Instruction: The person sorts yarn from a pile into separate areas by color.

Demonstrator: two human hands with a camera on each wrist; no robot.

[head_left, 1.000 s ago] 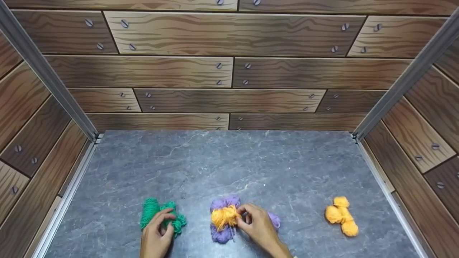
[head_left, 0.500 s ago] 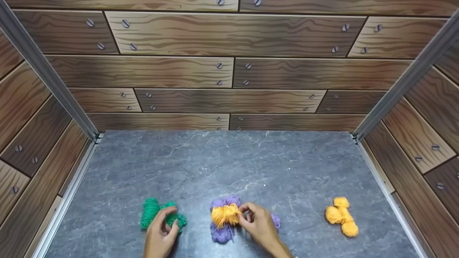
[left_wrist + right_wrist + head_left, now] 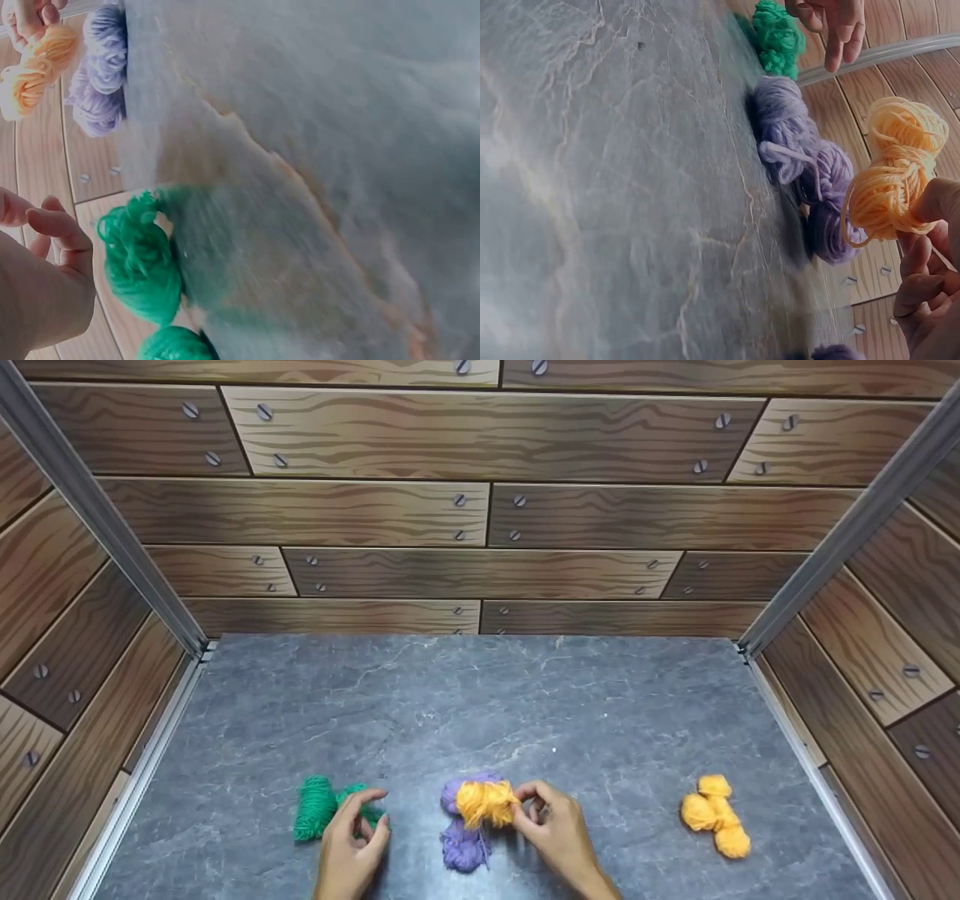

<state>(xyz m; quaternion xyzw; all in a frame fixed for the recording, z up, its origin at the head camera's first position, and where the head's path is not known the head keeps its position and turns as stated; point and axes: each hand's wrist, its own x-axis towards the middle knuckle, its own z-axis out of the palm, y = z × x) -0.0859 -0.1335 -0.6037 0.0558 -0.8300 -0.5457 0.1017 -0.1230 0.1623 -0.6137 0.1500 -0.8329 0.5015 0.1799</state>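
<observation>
Between thumb and fingers, my right hand (image 3: 555, 832) pinches one end of a yellow yarn skein (image 3: 484, 804). In the right wrist view this yellow skein (image 3: 892, 176) hangs raised above the table, beside the purple yarn (image 3: 802, 142). From the head, it covers part of that purple yarn (image 3: 463, 851). My left hand (image 3: 351, 844), fingers loosely bent and holding nothing, hovers by the green yarn (image 3: 315, 810) and hides part of it. The left wrist view shows a gap between the fingers and the green yarn (image 3: 142, 262).
Another yellow yarn bundle (image 3: 716, 814) lies off to the right on the grey marbled table (image 3: 480, 697). More purple yarn (image 3: 836, 352) peeks in at the bottom of the right wrist view. Wood-patterned walls (image 3: 480, 510) and metal rails (image 3: 847, 521) enclose the table.
The yellow skein has come up off the purple yarn and shifted right with my right hand. My left hand has drifted right across the green yarn. Purple yarn right of my right hand is now hidden.
</observation>
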